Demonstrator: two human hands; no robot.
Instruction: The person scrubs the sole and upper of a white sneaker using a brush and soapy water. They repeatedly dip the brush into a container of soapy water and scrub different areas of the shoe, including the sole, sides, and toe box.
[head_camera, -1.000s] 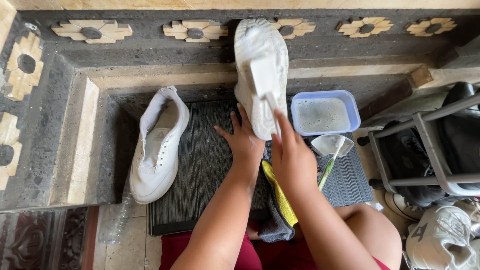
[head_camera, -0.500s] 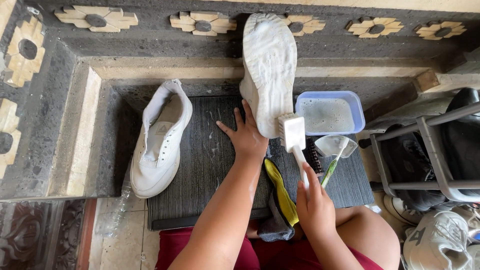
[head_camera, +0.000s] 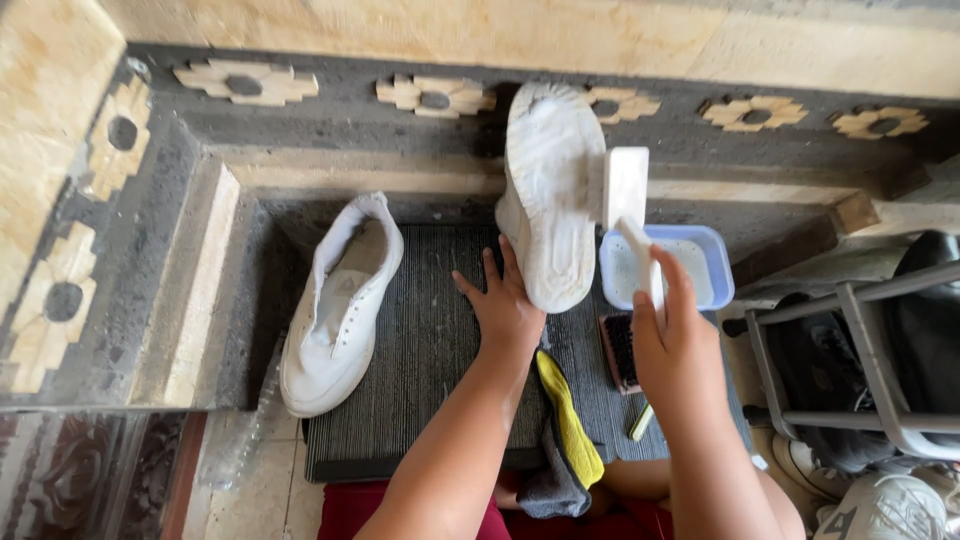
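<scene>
My left hand grips the heel end of a white sneaker, holding it on end with its pale sole facing me. In my right hand is a white scrubbing brush held by its handle, its head just right of the sole, above a blue tub of cloudy water. A second white sneaker lies on its side to the left, on a dark ribbed mat.
A dark-bristled brush lies on the mat by the tub. A yellow and grey cloth hangs over my knee. A metal rack with shoes stands at the right. A stone ledge bounds the left and back.
My right hand lifted off the sole, dropped toward my lap with the brush, then rose to the sole's right edge over the tub. The left hand kept the sneaker upright.
</scene>
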